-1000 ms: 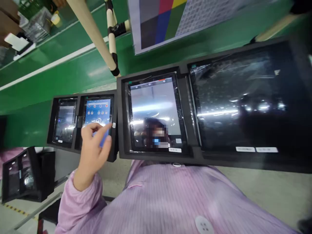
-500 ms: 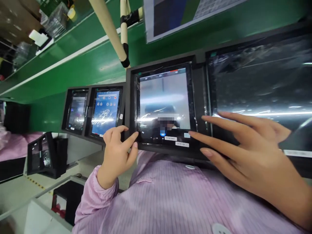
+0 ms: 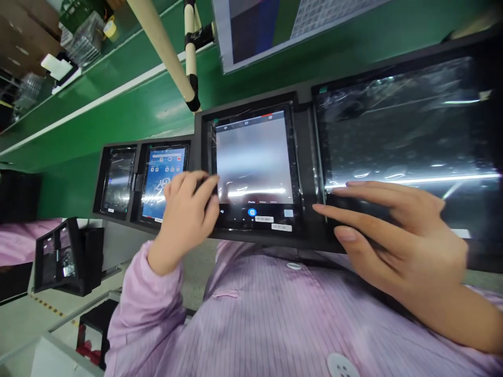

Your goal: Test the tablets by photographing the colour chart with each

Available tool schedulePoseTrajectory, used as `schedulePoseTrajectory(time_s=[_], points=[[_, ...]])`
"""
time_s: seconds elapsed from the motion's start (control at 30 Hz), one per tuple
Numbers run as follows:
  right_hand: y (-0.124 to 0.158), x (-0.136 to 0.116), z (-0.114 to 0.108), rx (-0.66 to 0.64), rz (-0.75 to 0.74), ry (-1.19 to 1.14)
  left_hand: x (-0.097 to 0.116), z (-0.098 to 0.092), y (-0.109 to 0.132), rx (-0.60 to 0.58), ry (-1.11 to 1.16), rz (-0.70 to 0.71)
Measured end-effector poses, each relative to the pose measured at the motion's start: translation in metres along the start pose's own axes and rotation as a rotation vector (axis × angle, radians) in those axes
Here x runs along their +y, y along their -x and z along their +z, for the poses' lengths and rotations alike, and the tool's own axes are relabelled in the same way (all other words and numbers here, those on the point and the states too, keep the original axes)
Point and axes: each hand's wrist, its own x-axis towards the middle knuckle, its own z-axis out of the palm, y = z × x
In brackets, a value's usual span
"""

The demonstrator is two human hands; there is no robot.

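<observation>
A tablet (image 3: 254, 152) lies in a black foam frame (image 3: 302, 157), its lit screen showing a camera view with a blue round button near the bottom. My left hand (image 3: 186, 209) hovers at this tablet's left edge, fingers bent and apart, holding nothing. Part of the neighbouring tablet with the blue home screen (image 3: 167, 159) is covered by that hand. My right hand (image 3: 404, 241) is open, its fingers spread over the lower left of a large dark tablet (image 3: 396, 131) under clear film. Whether its fingertips touch the film or frame, I cannot tell.
Another dark tablet (image 3: 119, 178) sits at the left end of the row. Behind runs a green bench (image 3: 78, 141) with a cream pipe post (image 3: 165, 52) and a printed sheet (image 3: 251, 36). More black frames (image 3: 66, 256) stand at the lower left.
My left hand has risen along the tablet's left edge. My right index finger has left the screen's lower right corner and moved right. The camera picture has turned to a plain pale blur.
</observation>
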Motion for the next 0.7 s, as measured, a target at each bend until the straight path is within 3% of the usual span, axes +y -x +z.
schedulePoseTrajectory(time_s=[0.07, 0.17, 0.27, 0.43, 0.53, 0.6, 0.7], points=[[-0.001, 0.001, 0.000, 0.044, -0.051, -0.026, -0.009, 0.004, -0.041, -0.085, -0.041, -0.025], [0.001, 0.002, 0.001, 0.110, -0.098, -0.055, -0.022, 0.015, -0.098, -0.123, -0.104, -0.088], [0.003, 0.005, 0.003, 0.143, -0.051, -0.058, -0.031, 0.023, -0.134, -0.177, -0.131, -0.096], [0.001, 0.006, 0.005, 0.234, -0.040, -0.078, -0.032, 0.033, -0.151, -0.179, -0.119, -0.109], [0.000, 0.007, 0.003, 0.170, -0.080, -0.030, -0.032, 0.036, -0.158, -0.143, -0.070, -0.141], [0.001, 0.011, 0.003, 0.131, -0.098, -0.010, -0.032, 0.029, -0.162, -0.105, -0.003, -0.169], [0.001, 0.025, 0.010, 0.104, -0.023, 0.013, -0.028, 0.003, -0.159, 0.042, 0.106, -0.211]])
